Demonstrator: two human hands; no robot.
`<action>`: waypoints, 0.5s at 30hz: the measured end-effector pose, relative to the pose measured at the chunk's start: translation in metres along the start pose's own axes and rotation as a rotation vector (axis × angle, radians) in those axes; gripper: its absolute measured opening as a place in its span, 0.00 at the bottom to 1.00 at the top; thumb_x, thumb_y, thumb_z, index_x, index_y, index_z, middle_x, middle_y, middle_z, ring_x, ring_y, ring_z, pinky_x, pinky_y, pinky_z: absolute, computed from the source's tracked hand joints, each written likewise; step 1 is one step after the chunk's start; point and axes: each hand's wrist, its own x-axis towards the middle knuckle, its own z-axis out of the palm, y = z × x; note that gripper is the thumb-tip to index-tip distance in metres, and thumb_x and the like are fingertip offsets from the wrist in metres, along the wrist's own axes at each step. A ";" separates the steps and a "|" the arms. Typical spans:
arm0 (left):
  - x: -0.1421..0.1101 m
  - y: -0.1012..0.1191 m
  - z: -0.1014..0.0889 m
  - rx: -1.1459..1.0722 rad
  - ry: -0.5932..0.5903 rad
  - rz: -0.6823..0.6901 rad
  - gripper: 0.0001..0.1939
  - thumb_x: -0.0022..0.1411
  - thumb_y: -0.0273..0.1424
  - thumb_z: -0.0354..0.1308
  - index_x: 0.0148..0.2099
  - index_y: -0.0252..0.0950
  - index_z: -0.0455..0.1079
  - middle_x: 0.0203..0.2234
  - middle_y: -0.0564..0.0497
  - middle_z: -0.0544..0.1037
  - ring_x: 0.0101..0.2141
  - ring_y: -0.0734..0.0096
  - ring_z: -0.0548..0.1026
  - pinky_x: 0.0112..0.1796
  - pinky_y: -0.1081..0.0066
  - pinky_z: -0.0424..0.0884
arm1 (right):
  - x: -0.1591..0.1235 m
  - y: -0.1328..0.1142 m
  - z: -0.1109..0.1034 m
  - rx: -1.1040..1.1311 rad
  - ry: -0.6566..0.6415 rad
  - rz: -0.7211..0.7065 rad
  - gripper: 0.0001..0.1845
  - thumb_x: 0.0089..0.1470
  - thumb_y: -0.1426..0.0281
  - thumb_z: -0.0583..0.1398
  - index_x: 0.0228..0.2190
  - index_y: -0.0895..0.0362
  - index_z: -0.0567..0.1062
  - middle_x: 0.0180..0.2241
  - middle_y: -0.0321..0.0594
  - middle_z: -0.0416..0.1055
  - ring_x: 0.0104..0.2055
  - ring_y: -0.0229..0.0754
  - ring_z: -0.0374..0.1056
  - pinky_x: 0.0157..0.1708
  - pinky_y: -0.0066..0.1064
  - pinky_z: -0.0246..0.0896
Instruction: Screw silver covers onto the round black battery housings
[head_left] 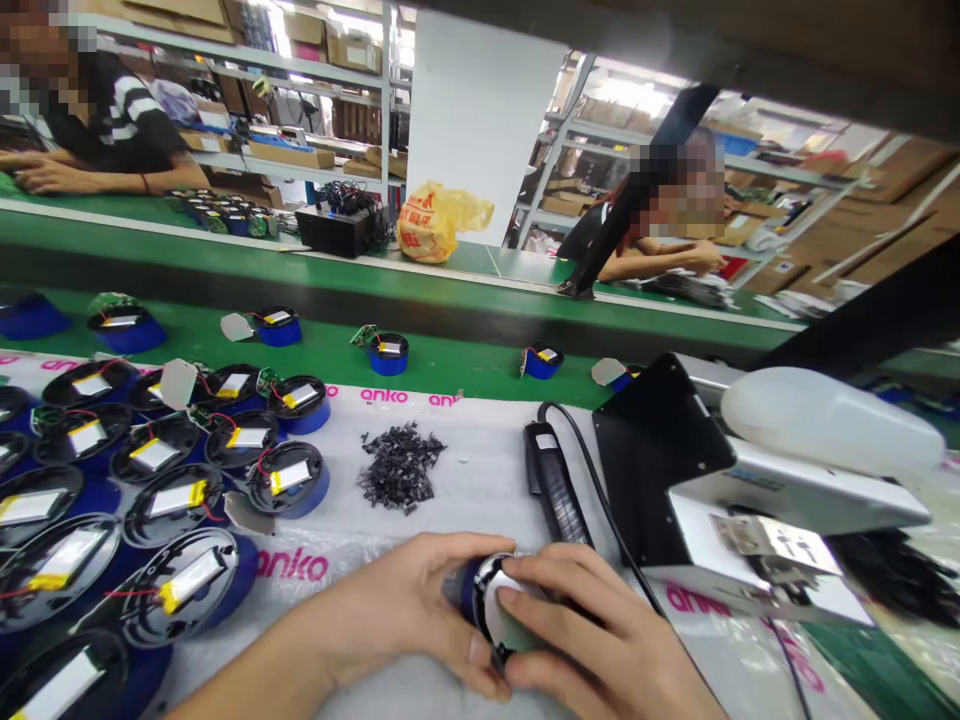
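Note:
Both my hands meet at the bottom centre over a round blue unit [480, 590] with a shiny face. My left hand [409, 610] wraps around its left side, thumb under it. My right hand [600, 640] covers its right side, with fingertips pressed on the face. The unit is held just above the white plastic sheet [465, 500] printed with pink "anko". A small heap of black plastic parts [399, 465] lies on the sheet just beyond my hands.
Several open blue units with batteries and red wires [157, 490] crowd the left. A black power strip [556, 485] and a black-and-white machine [720, 500] stand at right. More units [388, 352] sit on the green conveyor. Two people work at the far bench.

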 end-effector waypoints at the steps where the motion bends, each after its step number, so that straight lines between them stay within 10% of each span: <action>1: -0.001 0.001 -0.001 -0.012 0.001 0.002 0.36 0.42 0.22 0.75 0.56 0.36 0.73 0.43 0.46 0.80 0.28 0.67 0.83 0.37 0.63 0.81 | 0.001 -0.001 0.000 -0.012 -0.017 0.008 0.13 0.62 0.62 0.62 0.46 0.53 0.76 0.42 0.44 0.79 0.44 0.45 0.75 0.43 0.33 0.75; 15: 0.005 -0.005 0.004 0.049 0.077 -0.011 0.39 0.48 0.46 0.75 0.60 0.37 0.71 0.30 0.48 0.85 0.26 0.67 0.84 0.32 0.71 0.80 | 0.002 -0.016 0.002 -0.059 -0.100 0.139 0.11 0.61 0.72 0.60 0.45 0.56 0.78 0.43 0.49 0.74 0.42 0.45 0.72 0.40 0.34 0.75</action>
